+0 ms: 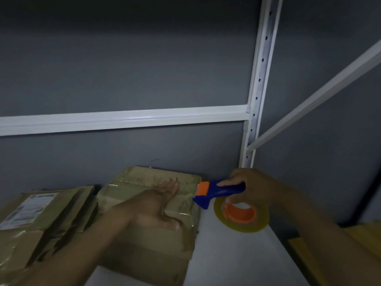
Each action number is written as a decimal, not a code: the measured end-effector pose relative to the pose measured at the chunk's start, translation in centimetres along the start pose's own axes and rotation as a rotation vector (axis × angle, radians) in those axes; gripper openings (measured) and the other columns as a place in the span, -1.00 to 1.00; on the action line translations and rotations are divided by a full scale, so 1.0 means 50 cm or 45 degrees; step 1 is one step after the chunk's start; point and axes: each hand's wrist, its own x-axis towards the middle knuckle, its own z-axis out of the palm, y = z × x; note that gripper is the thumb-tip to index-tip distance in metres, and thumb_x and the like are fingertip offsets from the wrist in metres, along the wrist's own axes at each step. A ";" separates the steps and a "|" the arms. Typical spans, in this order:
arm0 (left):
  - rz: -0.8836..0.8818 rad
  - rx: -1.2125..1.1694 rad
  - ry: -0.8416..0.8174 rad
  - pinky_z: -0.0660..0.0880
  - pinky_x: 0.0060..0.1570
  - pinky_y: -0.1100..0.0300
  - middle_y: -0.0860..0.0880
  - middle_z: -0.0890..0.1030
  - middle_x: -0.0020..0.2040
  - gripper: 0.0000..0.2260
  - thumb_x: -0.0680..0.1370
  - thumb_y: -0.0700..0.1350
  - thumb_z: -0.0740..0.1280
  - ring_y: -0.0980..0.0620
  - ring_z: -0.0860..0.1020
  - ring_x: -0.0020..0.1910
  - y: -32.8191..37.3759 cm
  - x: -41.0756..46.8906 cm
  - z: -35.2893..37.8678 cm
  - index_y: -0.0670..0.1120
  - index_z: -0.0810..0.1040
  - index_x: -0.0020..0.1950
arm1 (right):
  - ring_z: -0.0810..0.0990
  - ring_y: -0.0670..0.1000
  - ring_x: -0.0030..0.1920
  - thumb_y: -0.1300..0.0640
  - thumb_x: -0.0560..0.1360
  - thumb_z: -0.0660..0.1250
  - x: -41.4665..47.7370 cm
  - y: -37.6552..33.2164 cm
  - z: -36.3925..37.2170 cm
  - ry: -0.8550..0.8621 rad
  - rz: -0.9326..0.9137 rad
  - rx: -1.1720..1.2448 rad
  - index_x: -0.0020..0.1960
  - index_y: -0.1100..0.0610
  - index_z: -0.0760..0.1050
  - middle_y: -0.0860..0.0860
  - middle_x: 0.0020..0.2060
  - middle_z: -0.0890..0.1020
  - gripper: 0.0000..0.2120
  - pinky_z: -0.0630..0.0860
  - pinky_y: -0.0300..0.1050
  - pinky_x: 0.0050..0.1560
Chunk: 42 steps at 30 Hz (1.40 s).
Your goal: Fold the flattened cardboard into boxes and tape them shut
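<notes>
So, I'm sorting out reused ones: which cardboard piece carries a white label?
The flattened cardboard at far left, its white label facing up. The taped box under the left hand shows no label.

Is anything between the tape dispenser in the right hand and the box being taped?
Nothing visible separates them: the tape dispenser, gripped by the right hand, has its head at the right edge of the box. The left hand lies flat on the box top just left of it.

Blue-and-orange tape dispenser [218,193], brown cardboard [148,203]
</notes>
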 end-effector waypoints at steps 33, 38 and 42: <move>-0.086 0.038 0.113 0.00 0.51 0.12 0.28 -0.20 0.51 0.23 -0.04 0.69 0.07 0.24 -0.15 0.52 0.047 0.023 0.027 0.23 -0.25 0.51 | 0.52 -0.07 0.09 -0.22 0.49 0.29 -0.088 -0.026 0.273 0.364 0.334 0.305 0.36 -0.20 0.38 -0.09 0.14 0.49 -0.54 0.39 -0.28 0.00; -0.145 -0.017 0.136 -0.01 0.51 0.12 0.21 -0.12 0.56 0.15 0.06 0.54 0.18 0.20 -0.10 0.54 0.072 0.013 0.021 0.18 -0.14 0.56 | 0.56 -0.06 0.00 -0.20 0.45 0.33 -0.092 -0.040 0.255 0.349 0.395 0.457 0.30 -0.16 0.48 -0.10 0.00 0.55 -0.57 0.50 -0.17 -0.04; -0.187 -0.024 0.183 -0.02 0.49 0.18 0.22 -0.10 0.56 0.16 0.07 0.55 0.19 0.19 -0.09 0.54 0.084 0.010 0.030 0.16 -0.11 0.57 | 0.54 -0.03 0.09 -0.18 0.47 0.32 -0.110 -0.048 0.264 0.397 0.415 0.427 0.35 -0.19 0.44 -0.07 0.10 0.52 -0.55 0.46 -0.19 0.00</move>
